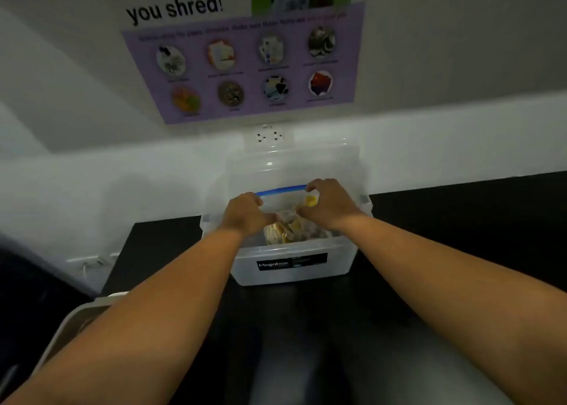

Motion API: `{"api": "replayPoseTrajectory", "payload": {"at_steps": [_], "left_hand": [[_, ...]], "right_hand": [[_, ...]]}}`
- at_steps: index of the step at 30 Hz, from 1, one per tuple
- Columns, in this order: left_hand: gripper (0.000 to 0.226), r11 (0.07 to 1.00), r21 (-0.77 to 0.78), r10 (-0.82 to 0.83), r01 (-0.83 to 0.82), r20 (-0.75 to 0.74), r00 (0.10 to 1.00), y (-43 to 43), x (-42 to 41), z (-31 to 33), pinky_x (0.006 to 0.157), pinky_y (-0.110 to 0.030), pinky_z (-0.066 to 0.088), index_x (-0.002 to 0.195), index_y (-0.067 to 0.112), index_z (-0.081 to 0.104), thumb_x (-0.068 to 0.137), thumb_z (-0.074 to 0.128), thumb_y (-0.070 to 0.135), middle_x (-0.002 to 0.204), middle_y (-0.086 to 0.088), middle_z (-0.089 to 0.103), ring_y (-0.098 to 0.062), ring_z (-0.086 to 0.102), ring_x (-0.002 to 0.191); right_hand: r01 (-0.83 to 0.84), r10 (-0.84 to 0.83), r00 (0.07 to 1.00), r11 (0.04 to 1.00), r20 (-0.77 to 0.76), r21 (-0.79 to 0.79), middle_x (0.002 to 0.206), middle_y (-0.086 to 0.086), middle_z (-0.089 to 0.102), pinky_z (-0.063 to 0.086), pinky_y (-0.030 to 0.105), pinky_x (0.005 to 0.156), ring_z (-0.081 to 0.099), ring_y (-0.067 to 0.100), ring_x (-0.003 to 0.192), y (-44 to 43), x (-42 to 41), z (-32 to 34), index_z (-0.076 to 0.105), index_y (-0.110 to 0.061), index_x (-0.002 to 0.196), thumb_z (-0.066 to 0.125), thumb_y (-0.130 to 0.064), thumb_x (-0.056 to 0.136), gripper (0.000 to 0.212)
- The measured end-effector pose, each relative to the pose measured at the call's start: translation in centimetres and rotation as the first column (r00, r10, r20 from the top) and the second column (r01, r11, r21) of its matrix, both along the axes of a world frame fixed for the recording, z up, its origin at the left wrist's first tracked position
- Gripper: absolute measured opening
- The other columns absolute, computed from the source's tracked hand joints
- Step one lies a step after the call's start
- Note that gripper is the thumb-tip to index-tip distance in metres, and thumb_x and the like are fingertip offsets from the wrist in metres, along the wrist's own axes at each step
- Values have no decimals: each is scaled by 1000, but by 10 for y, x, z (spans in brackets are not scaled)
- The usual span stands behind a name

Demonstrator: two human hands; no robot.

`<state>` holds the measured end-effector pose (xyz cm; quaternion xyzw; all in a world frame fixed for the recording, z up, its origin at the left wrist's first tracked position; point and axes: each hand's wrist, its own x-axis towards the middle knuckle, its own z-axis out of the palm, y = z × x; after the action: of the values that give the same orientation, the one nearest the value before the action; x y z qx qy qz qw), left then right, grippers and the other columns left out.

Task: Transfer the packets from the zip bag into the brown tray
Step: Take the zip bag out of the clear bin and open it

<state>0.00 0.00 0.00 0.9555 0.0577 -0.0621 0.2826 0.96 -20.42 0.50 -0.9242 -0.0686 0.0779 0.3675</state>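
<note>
A clear zip bag (283, 203) with a blue seal strip stands inside a clear plastic box (291, 266) labelled Megabox. Yellow and pale packets (287, 231) show through the bag's lower part. My left hand (245, 212) grips the bag's top left corner. My right hand (328, 203) grips its top right corner, fingers curled over the seal. Both forearms reach in from the bottom of the view. A pale rim of a tray (72, 321) shows at the lower left, mostly hidden by my left forearm.
The box sits on a black counter (460, 235) against a white wall. A wall socket (270, 136) is just behind the box. A purple poster (245, 64) hangs above it. The box's lid stands open behind the bag.
</note>
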Motion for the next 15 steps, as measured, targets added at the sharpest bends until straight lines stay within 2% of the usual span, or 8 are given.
{"api": "replayPoseTrajectory", "payload": {"at_steps": [4, 6, 8, 11, 13, 15], "left_hand": [[62, 995, -73, 66, -71, -72, 995, 4, 18, -17, 82, -29, 49, 122, 8, 59, 77, 85, 41, 107, 1, 61, -20, 62, 105], [68, 976, -169, 115, -137, -135, 984, 8, 32, -29, 88, -37, 55, 120, 9, 64, 68, 90, 44, 107, -4, 69, -25, 66, 103], [66, 952, -263, 108, -158, -195, 975, 13, 47, -40, 96, -44, 55, 121, 9, 65, 68, 91, 40, 112, -10, 70, -27, 66, 105], [54, 924, -327, 95, -196, -299, 949, 10, 55, -36, 92, -38, 49, 120, 6, 62, 80, 83, 35, 115, -7, 65, -25, 60, 107], [62, 888, -366, 127, -278, -387, 913, 10, 60, -39, 98, -44, 48, 123, 6, 60, 77, 85, 40, 120, -8, 61, -29, 57, 114], [68, 845, -412, 148, -342, -433, 889, 8, 62, -41, 100, -49, 49, 122, 7, 60, 72, 88, 43, 125, -10, 62, -30, 56, 116]], "right_hand": [[79, -79, 995, 997, -53, 5, 150, 13, 38, 44, 40, 107, 47, 33, 133, 6, 19, -21, 40, -17, 149, 80, -38, 85, 79], [137, -137, 984, 991, -115, -11, 151, 15, 34, 45, 48, 109, 44, 38, 135, 9, 34, -31, 27, -17, 155, 82, -43, 81, 96], [215, -213, 955, 977, -205, -11, 150, 17, 34, 44, 53, 110, 43, 40, 136, 11, 48, -37, 17, -16, 158, 85, -50, 76, 112], [362, -302, 896, 921, -326, 143, 143, 16, 45, 49, 49, 106, 51, 37, 129, 15, 63, -44, 21, -11, 154, 91, -45, 67, 116], [426, -315, 872, 865, -375, 264, 138, 13, 53, 53, 44, 102, 56, 33, 127, 15, 73, -51, 30, -5, 149, 95, -37, 61, 114], [441, -304, 875, 821, -377, 362, 133, 12, 60, 55, 43, 103, 60, 31, 125, 14, 82, -60, 39, -3, 146, 98, -38, 48, 120]]}}
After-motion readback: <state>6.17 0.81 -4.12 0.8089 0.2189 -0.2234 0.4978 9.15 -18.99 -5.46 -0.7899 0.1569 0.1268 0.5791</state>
